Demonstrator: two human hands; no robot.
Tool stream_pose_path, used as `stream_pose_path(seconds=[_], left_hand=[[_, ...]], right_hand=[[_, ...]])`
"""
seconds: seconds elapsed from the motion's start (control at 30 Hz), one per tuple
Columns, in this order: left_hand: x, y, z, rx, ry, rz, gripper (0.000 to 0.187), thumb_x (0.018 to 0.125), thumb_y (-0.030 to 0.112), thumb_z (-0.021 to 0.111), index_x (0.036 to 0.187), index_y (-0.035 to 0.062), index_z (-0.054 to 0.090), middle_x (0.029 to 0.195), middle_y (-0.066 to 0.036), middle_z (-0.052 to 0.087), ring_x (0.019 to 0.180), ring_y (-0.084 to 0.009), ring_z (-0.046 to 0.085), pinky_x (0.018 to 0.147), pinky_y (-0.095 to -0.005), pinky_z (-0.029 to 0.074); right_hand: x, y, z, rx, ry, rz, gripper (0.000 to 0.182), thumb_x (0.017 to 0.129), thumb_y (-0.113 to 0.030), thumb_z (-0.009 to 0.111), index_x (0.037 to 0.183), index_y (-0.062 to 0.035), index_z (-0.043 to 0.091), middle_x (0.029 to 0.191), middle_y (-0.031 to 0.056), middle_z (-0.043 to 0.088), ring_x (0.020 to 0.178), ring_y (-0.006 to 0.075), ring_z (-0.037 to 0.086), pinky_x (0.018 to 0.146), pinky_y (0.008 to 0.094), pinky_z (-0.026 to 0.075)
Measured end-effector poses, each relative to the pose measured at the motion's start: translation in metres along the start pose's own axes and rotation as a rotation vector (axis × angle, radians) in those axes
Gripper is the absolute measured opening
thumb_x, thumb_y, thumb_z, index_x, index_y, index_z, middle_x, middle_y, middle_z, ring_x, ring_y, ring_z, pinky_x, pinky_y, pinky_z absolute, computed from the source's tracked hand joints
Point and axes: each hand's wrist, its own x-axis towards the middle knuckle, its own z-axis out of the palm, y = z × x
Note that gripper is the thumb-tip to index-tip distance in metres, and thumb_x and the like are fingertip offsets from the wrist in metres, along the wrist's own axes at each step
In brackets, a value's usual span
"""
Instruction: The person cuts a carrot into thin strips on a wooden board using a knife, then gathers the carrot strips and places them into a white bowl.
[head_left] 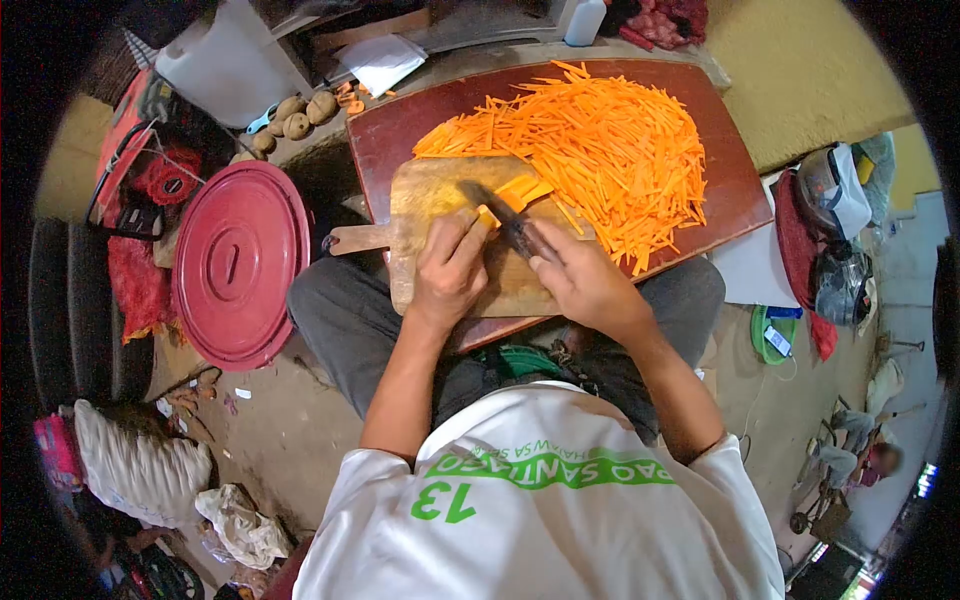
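A wooden cutting board with a short handle rests on a dark red tabletop. My left hand is closed over the board, fingertips pinching a piece of carrot. In my right hand is the handle of a knife; its dark blade lies right beside the carrot piece and my left fingertips. Carrot slices lie on the board just beyond the blade. Behind and to the right, a large heap of carrot strips spreads over the tabletop and touches the board's edge.
To the left stands a round container with a red lid. Several brown root vegetables and a blue-handled peeler lie at the back left. A green basin sits on the floor at right. Farther right, a person is partly visible.
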Motion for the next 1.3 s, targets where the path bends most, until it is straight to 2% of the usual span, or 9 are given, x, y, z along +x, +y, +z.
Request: stream_pose_path(seconds=[0.1, 0.2, 0.6, 0.7, 0.8, 0.9, 1.1, 1.2, 1.3], left_hand=[[0.001, 0.004, -0.006, 0.025, -0.001, 0.015, 0.052, 0.068, -0.015, 0.072, 0.119, -0.0033, 0.075, 0.116, -0.021, 0.069, 0.101, -0.0416, 0.070, 0.088, -0.0460, 0.059], [0.004, 0.006, -0.005, 0.027, 0.006, 0.023, 0.052, 0.068, -0.016, 0.072, 0.118, -0.0034, 0.074, 0.113, -0.021, 0.068, 0.099, -0.0410, 0.070, 0.085, -0.0456, 0.059], [0.003, 0.003, -0.004, -0.001, 0.004, 0.024, 0.054, 0.066, -0.016, 0.072, 0.118, -0.0035, 0.073, 0.111, -0.021, 0.067, 0.096, -0.0409, 0.069, 0.083, -0.0464, 0.059], [0.004, 0.005, -0.006, 0.002, -0.001, 0.031, 0.053, 0.066, -0.015, 0.072, 0.118, -0.0040, 0.073, 0.110, -0.021, 0.066, 0.095, -0.0413, 0.068, 0.082, -0.0466, 0.059], [0.005, 0.006, -0.007, 0.011, 0.001, 0.040, 0.051, 0.066, -0.015, 0.074, 0.117, -0.0047, 0.073, 0.108, -0.021, 0.067, 0.095, -0.0413, 0.068, 0.082, -0.0465, 0.059], [0.005, 0.007, -0.006, 0.017, 0.011, 0.052, 0.049, 0.067, -0.015, 0.074, 0.115, -0.0053, 0.073, 0.108, -0.021, 0.067, 0.096, -0.0413, 0.069, 0.082, -0.0465, 0.059], [0.003, 0.008, -0.005, 0.017, 0.006, 0.038, 0.048, 0.069, -0.016, 0.072, 0.115, -0.0057, 0.073, 0.109, -0.021, 0.067, 0.097, -0.0421, 0.069, 0.084, -0.0468, 0.059], [0.004, 0.005, -0.004, 0.019, 0.020, 0.039, 0.048, 0.069, -0.016, 0.071, 0.116, -0.0052, 0.072, 0.109, -0.021, 0.066, 0.097, -0.0423, 0.069, 0.084, -0.0469, 0.059], [0.001, 0.005, -0.008, 0.033, -0.010, 0.011, 0.049, 0.068, -0.016, 0.071, 0.116, -0.0046, 0.072, 0.108, -0.021, 0.066, 0.096, -0.0419, 0.069, 0.084, -0.0468, 0.059]], right_hand=[[-0.001, -0.057, -0.029, 0.032, -0.034, 0.215, 0.043, 0.105, -0.011, 0.065, 0.145, 0.0027, 0.058, 0.108, 0.0278, 0.072, 0.101, 0.0403, 0.074, 0.089, 0.0425, 0.056], [-0.005, -0.061, -0.031, 0.014, -0.012, 0.068, 0.042, 0.105, -0.015, 0.062, 0.144, -0.0005, 0.055, 0.111, 0.0343, 0.071, 0.109, 0.0543, 0.068, 0.089, 0.0575, 0.055], [-0.007, -0.063, -0.022, -0.069, -0.040, 0.072, 0.041, 0.104, -0.011, 0.062, 0.141, 0.0019, 0.053, 0.107, 0.0354, 0.071, 0.105, 0.0552, 0.069, 0.085, 0.0628, 0.055], [-0.007, -0.057, -0.018, -0.090, -0.024, 0.042, 0.042, 0.105, -0.008, 0.062, 0.145, 0.0004, 0.054, 0.100, 0.0282, 0.071, 0.091, 0.0440, 0.076, 0.079, 0.0503, 0.058], [-0.006, -0.052, -0.013, -0.233, -0.016, -0.079, 0.042, 0.104, -0.009, 0.061, 0.145, 0.0002, 0.053, 0.103, 0.0305, 0.072, 0.098, 0.0506, 0.072, 0.082, 0.0553, 0.056], [-0.005, -0.034, 0.000, -0.131, -0.010, -0.044, 0.041, 0.104, -0.011, 0.062, 0.143, 0.0008, 0.053, 0.107, 0.0330, 0.071, 0.105, 0.0554, 0.068, 0.085, 0.0589, 0.054], [0.002, -0.008, 0.009, -0.136, -0.139, 0.138, 0.042, 0.104, -0.013, 0.063, 0.142, 0.0022, 0.054, 0.109, 0.0344, 0.070, 0.108, 0.0568, 0.066, 0.086, 0.0594, 0.053], [0.001, -0.006, 0.005, -0.112, -0.090, 0.086, 0.042, 0.104, -0.013, 0.063, 0.142, 0.0029, 0.056, 0.105, 0.0321, 0.071, 0.101, 0.0531, 0.070, 0.084, 0.0542, 0.055], [-0.001, -0.043, -0.014, -0.003, -0.023, 0.144, 0.042, 0.104, -0.012, 0.064, 0.142, 0.0037, 0.057, 0.099, 0.0281, 0.070, 0.091, 0.0448, 0.072, 0.081, 0.0474, 0.055]])
